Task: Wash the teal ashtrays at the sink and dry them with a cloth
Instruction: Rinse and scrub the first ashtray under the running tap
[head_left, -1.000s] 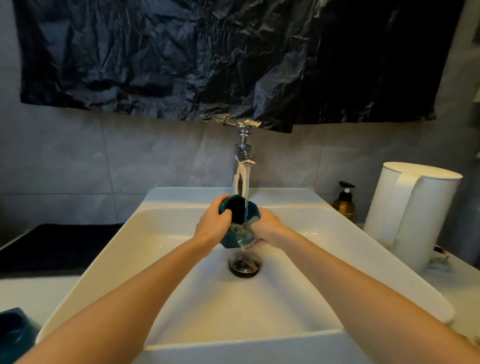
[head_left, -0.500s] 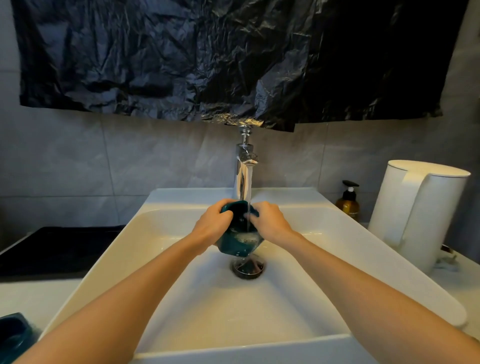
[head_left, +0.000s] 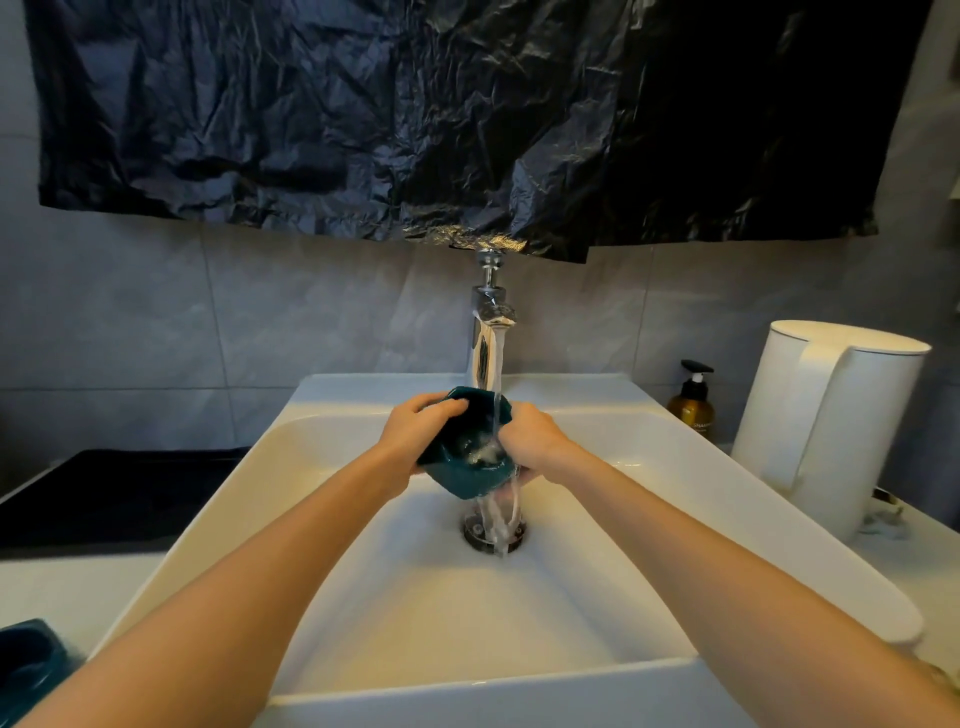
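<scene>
**Teal ashtray (head_left: 470, 460) under rinse, both hands engaged**

It is held over the drain (head_left: 493, 532), tilted toward us so tap (head_left: 485, 343) water fills the bowl and spills off. Our left hand (head_left: 415, 439) and right hand (head_left: 532, 441) clasp opposite sides; right fingertips are hidden, apparently underneath. The sink (head_left: 322, 415) walls stand well apart, leaving turning room.

Dim, warm light glares on the white sink (head_left: 613, 436); wide-angle bending at edges, sharp focus throughout.
</scene>
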